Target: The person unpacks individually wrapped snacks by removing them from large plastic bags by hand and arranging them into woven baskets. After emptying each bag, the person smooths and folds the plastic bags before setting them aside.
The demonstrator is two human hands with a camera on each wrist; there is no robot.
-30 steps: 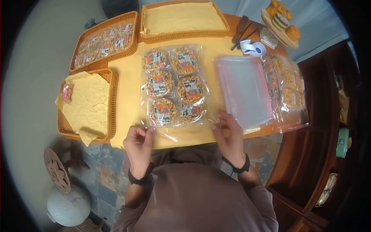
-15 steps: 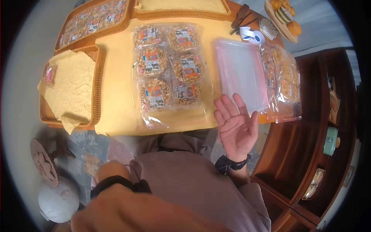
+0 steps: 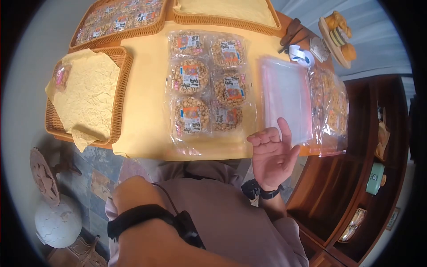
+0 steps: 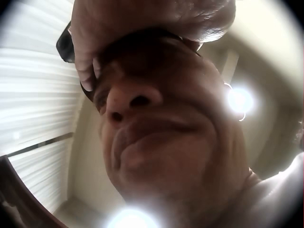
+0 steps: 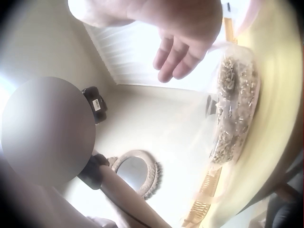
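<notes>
A large clear bag (image 3: 202, 142) lies flat on the yellow cloth in the head view, with several round, labelled nut cakes (image 3: 191, 76) inside in two columns. My right hand (image 3: 272, 162) is palm up near its lower right corner, fingers loosely bent, holding nothing; the right wrist view shows this hand (image 5: 185, 28) beside the bag (image 5: 237, 104). My left arm is raised close to the head camera, its fingers outside that view. In the left wrist view the left hand (image 4: 152, 16) is at the person's head, fingers by the brow; what they touch is unclear.
Flat clear bags (image 3: 287, 100) and filled packs (image 3: 331, 107) lie at the right. Lined baskets (image 3: 118, 95) stand at the left and back, one holding a small pack (image 3: 62, 78). White tape rolls (image 3: 301, 56) sit behind; a wooden shelf (image 3: 327, 191) stands beside the table.
My left hand has left the bag's lower left edge and gone up to the head. The right hand has let go and turned palm up, its fingers now more bent. The head view has shifted.
</notes>
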